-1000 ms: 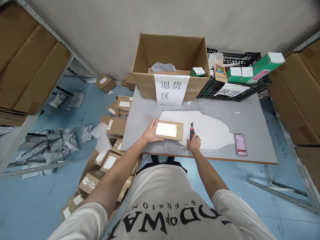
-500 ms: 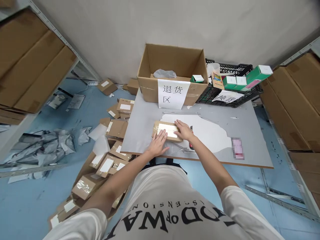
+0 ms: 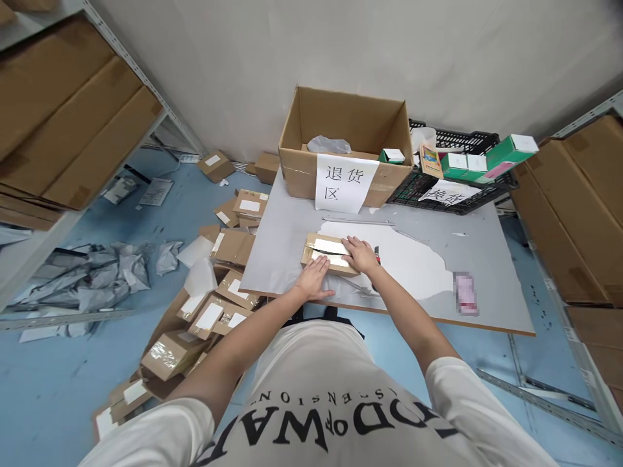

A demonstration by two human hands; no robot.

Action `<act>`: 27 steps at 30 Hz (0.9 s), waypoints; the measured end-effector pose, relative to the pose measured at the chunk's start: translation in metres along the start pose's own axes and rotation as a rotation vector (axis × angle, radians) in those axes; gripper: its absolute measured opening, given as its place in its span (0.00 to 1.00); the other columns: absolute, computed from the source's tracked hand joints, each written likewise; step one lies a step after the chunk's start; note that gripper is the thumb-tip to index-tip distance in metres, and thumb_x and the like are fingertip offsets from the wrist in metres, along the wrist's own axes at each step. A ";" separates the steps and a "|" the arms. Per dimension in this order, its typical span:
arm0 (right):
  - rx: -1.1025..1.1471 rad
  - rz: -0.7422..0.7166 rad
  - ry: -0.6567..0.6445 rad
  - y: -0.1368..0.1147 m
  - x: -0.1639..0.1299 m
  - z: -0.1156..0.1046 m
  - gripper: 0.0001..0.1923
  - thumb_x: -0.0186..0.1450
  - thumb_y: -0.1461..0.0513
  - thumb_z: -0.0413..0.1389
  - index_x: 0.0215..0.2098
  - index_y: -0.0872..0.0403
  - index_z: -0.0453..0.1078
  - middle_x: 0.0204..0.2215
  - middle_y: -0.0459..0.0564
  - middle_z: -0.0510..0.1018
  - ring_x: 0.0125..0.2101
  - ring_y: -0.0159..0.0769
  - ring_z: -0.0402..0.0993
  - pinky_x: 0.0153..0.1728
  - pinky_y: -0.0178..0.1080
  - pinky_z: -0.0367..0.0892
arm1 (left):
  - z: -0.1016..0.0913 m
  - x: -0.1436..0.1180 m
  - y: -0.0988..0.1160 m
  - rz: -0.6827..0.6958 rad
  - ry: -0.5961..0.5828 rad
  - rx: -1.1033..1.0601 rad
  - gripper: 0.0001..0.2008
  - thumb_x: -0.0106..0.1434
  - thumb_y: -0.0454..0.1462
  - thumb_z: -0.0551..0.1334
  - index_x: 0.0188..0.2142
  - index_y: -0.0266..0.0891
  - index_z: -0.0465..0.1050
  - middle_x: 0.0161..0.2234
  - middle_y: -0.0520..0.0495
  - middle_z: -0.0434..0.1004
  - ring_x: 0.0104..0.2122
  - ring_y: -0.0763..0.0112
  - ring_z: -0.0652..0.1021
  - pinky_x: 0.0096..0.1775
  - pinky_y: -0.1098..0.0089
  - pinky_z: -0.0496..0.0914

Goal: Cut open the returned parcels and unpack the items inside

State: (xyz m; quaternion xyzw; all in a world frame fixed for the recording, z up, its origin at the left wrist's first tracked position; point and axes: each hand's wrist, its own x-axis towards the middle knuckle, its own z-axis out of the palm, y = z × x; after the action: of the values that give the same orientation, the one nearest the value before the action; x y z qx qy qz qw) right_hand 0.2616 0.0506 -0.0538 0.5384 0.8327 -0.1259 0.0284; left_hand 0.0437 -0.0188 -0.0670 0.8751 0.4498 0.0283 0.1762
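While both hands lie flat, left hand (image 3: 314, 279) and right hand (image 3: 360, 254) press the parcel (image 3: 327, 251), neither grip closed. Knife (image 3: 377, 251) beside the right wrist on the tabletop (image 3: 487, 272): a careless sweep could nick skin.

The near edge of the small parcel (image 3: 327, 251) is covered by the left hand (image 3: 315, 279) and its right end by the right hand (image 3: 361, 254), so what the fingers do there cannot be told. Only a red sliver of the cutter (image 3: 377, 251) shows past the right hand. A pink item (image 3: 464, 292) on the tabletop (image 3: 487, 259) is blurred out. The stacked cartons (image 3: 73, 123) at far left run off the picture's edge.
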 end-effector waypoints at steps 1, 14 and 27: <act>-0.023 -0.003 0.003 0.000 0.000 0.001 0.30 0.67 0.53 0.48 0.64 0.53 0.51 0.63 0.57 0.55 0.61 0.50 0.52 0.57 0.51 0.51 | 0.000 0.000 0.000 -0.001 -0.004 -0.007 0.49 0.53 0.60 0.55 0.63 0.26 0.49 0.63 0.31 0.51 0.63 0.51 0.51 0.61 0.56 0.44; 0.116 0.018 -0.094 0.020 0.029 -0.041 0.20 0.69 0.53 0.41 0.44 0.54 0.71 0.34 0.55 0.78 0.36 0.41 0.73 0.38 0.38 0.62 | 0.005 -0.009 -0.003 0.036 -0.017 -0.004 0.51 0.52 0.58 0.58 0.64 0.28 0.43 0.65 0.33 0.44 0.65 0.53 0.46 0.61 0.55 0.43; 0.502 0.791 0.044 0.041 0.074 -0.010 0.30 0.49 0.39 0.58 0.36 0.54 0.68 0.37 0.55 0.76 0.34 0.40 0.71 0.31 0.37 0.63 | 0.003 -0.007 -0.005 0.031 -0.027 -0.010 0.53 0.51 0.57 0.60 0.65 0.29 0.37 0.66 0.34 0.38 0.65 0.55 0.40 0.62 0.56 0.41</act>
State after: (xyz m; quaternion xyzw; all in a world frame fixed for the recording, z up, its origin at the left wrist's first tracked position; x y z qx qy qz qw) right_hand 0.2686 0.1347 -0.0655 0.8072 0.5078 -0.2915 -0.0746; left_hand 0.0364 -0.0225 -0.0706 0.8815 0.4334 0.0212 0.1862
